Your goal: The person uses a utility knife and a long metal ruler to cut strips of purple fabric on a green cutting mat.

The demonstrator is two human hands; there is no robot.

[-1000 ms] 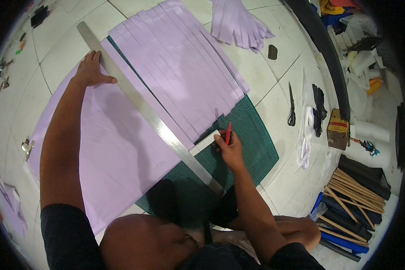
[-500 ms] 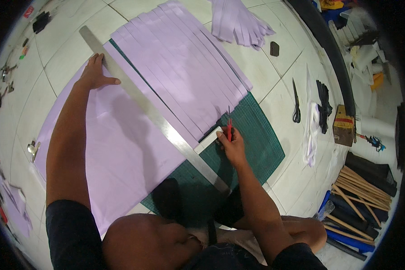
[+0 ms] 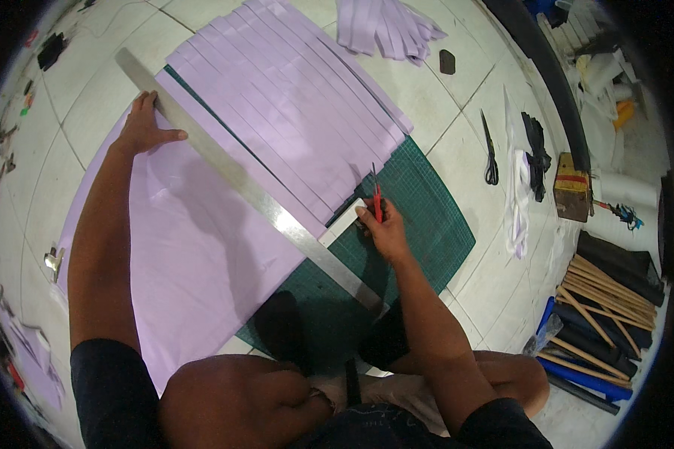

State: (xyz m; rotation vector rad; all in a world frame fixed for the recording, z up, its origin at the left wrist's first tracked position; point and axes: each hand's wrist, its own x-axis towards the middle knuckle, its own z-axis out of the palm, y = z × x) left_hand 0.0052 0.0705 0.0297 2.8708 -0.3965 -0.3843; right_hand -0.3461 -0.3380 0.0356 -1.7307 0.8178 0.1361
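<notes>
A long steel ruler (image 3: 281, 219) lies diagonally over a lavender sheet (image 3: 202, 262) and a green cutting mat (image 3: 427, 209). My left hand (image 3: 138, 129) is spread near the ruler's far end, fingertips on its edge and thumb stretched out over it. Beyond the ruler lie lavender strips (image 3: 292, 105), side by side, with a narrow gap of mat showing. Closed in my right hand (image 3: 384, 232) are a thin-bladed cutter with a red handle (image 3: 377, 207), pointing away from me, and the end of a short white bar (image 3: 341, 224). The bar's other end meets the ruler.
Black scissors (image 3: 490, 150) and black straps (image 3: 535, 157) lie on the tiles to the right. Past them are a wooden block (image 3: 572, 191) and a bundle of sticks (image 3: 606, 288). More lavender strips (image 3: 382, 30) are at the far side; a metal clip (image 3: 53, 262) sits at the sheet's left edge.
The whole view has shifted slightly, so most things appear a little further left and up. Both hands keep their places at the ruler, and the right still holds the cutter and white bar.
</notes>
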